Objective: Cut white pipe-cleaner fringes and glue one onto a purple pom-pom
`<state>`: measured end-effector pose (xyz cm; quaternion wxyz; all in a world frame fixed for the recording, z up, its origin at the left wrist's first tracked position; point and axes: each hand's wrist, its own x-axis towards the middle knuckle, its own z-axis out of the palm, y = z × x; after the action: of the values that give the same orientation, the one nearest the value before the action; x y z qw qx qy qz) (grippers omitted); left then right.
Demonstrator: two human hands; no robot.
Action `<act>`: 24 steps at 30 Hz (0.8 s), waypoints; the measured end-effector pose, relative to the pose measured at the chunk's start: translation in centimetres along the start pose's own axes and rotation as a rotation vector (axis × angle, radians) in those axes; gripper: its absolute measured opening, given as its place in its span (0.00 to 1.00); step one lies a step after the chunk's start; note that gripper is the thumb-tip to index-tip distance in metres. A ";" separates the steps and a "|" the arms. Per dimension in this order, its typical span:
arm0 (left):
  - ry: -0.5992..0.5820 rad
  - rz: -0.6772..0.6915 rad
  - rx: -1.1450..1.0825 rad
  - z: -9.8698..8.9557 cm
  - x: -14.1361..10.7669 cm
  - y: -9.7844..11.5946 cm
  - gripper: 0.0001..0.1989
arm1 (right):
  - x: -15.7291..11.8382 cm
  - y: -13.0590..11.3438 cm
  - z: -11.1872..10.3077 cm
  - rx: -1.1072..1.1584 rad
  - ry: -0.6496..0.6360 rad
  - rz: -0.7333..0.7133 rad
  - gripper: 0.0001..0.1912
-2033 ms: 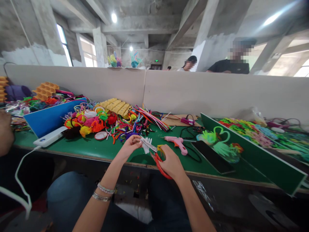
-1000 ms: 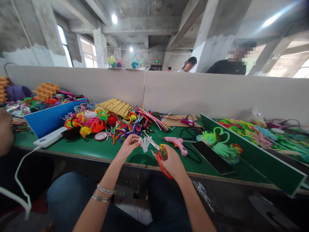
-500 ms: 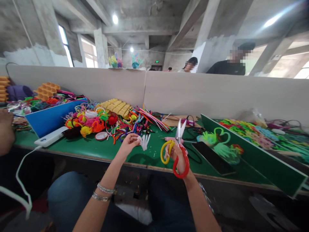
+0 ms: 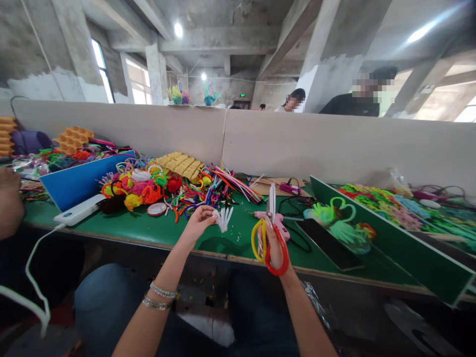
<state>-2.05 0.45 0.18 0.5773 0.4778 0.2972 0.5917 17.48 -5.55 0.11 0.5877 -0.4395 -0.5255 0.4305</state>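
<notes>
Pinched between the fingers of my left hand is a small white fuzzy bundle with several strands fanned out, held above the green tabletop. My right hand is wrapped in the handles of the scissors, one yellow and one red. The blades point up and away and are nearly closed, to the right of the white bundle and apart from it. Behind the scissors lies a pink glue gun, partly hidden. Small white scraps are scattered on the tabletop near the bundle.
Colourful fuzzy pieces and loose stems lie at the back left, beside a blue board and a white power strip. Rightward are a black phone and green board. Another person's arm is far left.
The scissor blades have come together from a wider spread, and the yellow handle has moved closer to the red one. My left hand has hardly moved with the white bundle.
</notes>
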 end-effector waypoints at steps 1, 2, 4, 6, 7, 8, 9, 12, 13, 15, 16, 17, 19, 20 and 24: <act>-0.003 0.000 0.003 0.0 0.0 0.0 0.16 | 0.0 -0.1 -0.1 -0.018 0.002 -0.009 0.20; -0.007 0.000 0.007 0.0 0.0 0.0 0.16 | 0.0 -0.1 -0.1 -0.047 0.007 -0.028 0.20; -0.017 0.000 0.012 0.0 -0.1 0.1 0.16 | -0.1 -0.3 -0.2 -0.114 0.004 -0.061 0.20; -0.021 0.000 0.013 0.0 -0.1 0.1 0.16 | -0.2 -0.6 -0.3 -0.182 -0.022 -0.084 0.18; -0.021 -0.001 0.014 0.0 -0.1 0.1 0.16 | -0.2 -0.7 -0.2 -0.209 -0.035 -0.101 0.17; -0.021 -0.002 0.015 0.0 -0.1 0.1 0.16 | -0.2 -0.7 -0.2 -0.229 -0.050 -0.119 0.15; -0.021 -0.003 0.018 0.0 -0.1 0.1 0.16 | -0.2 -0.7 -0.2 -0.242 -0.068 -0.137 0.14; -0.022 -0.001 0.022 0.0 0.0 0.1 0.16 | -0.3 -0.6 -0.2 -0.263 -0.134 -0.173 0.13; -0.022 0.002 0.021 0.0 0.0 0.0 0.17 | -0.4 -0.6 -0.3 -0.271 -0.163 -0.178 0.13; -0.023 0.002 0.017 0.0 0.0 0.0 0.17 | -0.5 -0.5 -0.5 -0.288 -0.211 -0.184 0.15; -0.024 0.001 0.016 0.0 0.0 0.0 0.17 | -0.6 -0.5 -0.6 -0.298 -0.221 -0.189 0.17; -0.023 0.001 0.017 0.0 0.0 0.0 0.17 | -0.7 -0.4 -0.8 -0.310 -0.216 -0.195 0.18; -0.022 -0.001 0.019 0.0 0.0 0.1 0.17 | -0.8 -0.1 -1.1 -0.336 -0.167 -0.213 0.20; -0.022 -0.001 0.020 0.0 -0.1 0.1 0.17 | -0.8 0.1 -1.3 -0.348 -0.134 -0.223 0.21; -0.017 -0.004 0.022 0.1 -0.1 0.2 0.17 | -0.7 1.3 -1.9 -0.387 -0.085 -0.239 0.22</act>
<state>-2.06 0.28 0.32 0.5755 0.4886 0.2999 0.5832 19.30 -6.02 -1.43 0.5164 -0.4601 -0.6709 0.2674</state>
